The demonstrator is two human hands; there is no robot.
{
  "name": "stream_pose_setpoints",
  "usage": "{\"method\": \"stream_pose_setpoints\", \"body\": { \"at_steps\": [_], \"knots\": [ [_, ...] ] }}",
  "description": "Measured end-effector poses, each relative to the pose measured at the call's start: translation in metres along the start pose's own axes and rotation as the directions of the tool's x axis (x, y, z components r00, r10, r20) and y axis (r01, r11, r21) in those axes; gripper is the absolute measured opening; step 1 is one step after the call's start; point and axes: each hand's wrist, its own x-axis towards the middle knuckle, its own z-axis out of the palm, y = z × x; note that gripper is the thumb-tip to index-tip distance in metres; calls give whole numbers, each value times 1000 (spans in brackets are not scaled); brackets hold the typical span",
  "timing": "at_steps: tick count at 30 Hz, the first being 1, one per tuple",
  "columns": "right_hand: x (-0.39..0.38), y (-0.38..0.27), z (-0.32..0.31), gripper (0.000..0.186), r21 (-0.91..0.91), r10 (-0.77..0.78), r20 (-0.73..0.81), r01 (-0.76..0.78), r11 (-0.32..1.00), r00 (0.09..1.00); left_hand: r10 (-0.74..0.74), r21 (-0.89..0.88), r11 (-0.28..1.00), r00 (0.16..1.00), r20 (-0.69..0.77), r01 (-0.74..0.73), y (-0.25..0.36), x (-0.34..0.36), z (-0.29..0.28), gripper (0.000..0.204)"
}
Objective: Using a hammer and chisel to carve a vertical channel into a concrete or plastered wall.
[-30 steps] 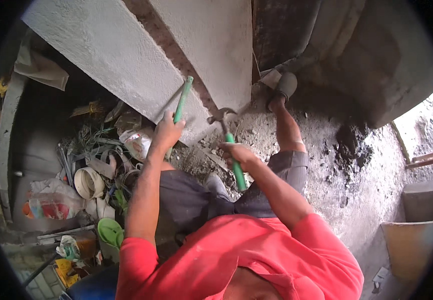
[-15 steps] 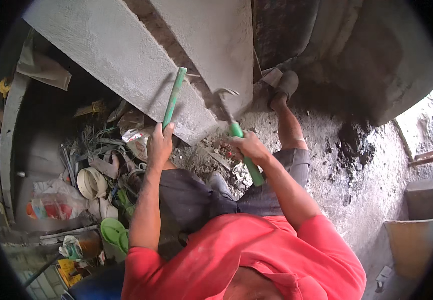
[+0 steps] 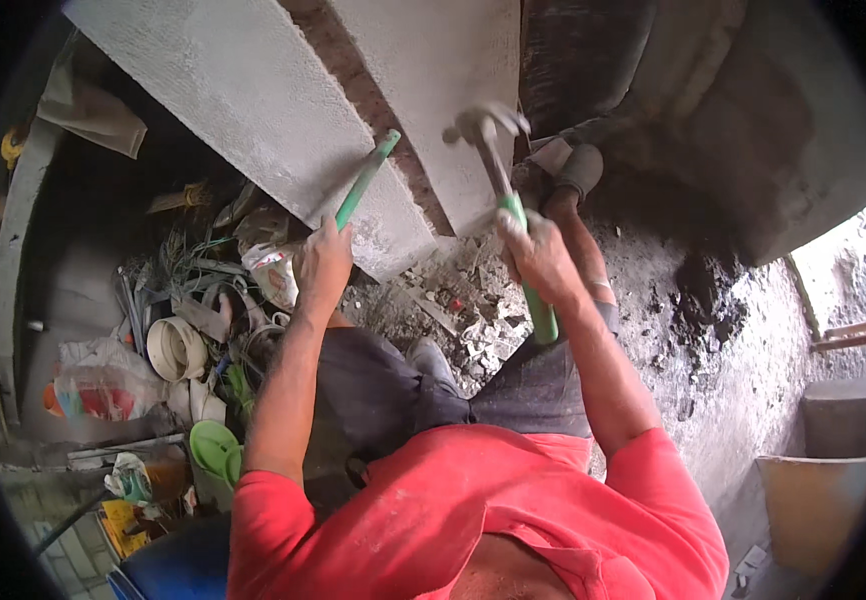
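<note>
My left hand (image 3: 323,262) grips the green chisel (image 3: 366,180) angled toward one o'clock into the wall groove (image 3: 353,70), while my right hand (image 3: 538,255) clenches the hammer (image 3: 501,190) raised at twelve to strike it.

A building site: rough plastered wall (image 3: 253,110), exposed brick channel (image 3: 373,110), rubble (image 3: 463,320) underfoot.

The left hand (image 3: 321,262) grips a green chisel (image 3: 367,180) whose tip rests against the grey plastered wall (image 3: 253,100). The right hand (image 3: 538,255) holds a green-handled hammer (image 3: 503,190) raised above rubble (image 3: 463,320) on the floor.
</note>
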Motion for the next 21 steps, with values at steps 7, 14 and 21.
{"method": "stream_pose_setpoints", "body": {
  "at_steps": [7, 14, 21],
  "knots": [
    [47, -36, 44, 40, -138, -602, -157, 586, 798, 783, 53, 115, 992, 998, -16, -51, -5, -2, -1, 28],
    [81, -24, 44, 57, -450, -380, -8, 337, 827, 925, 34, 49, 998, 999, -19, -33, -1, 2, 6, 25],
    [40, -109, 53, 46, -14, -665, -185, 674, 738, 724, -8, 85, 996, 1000, 13, 7, -17, -6, -2, 27]
  ]
}}
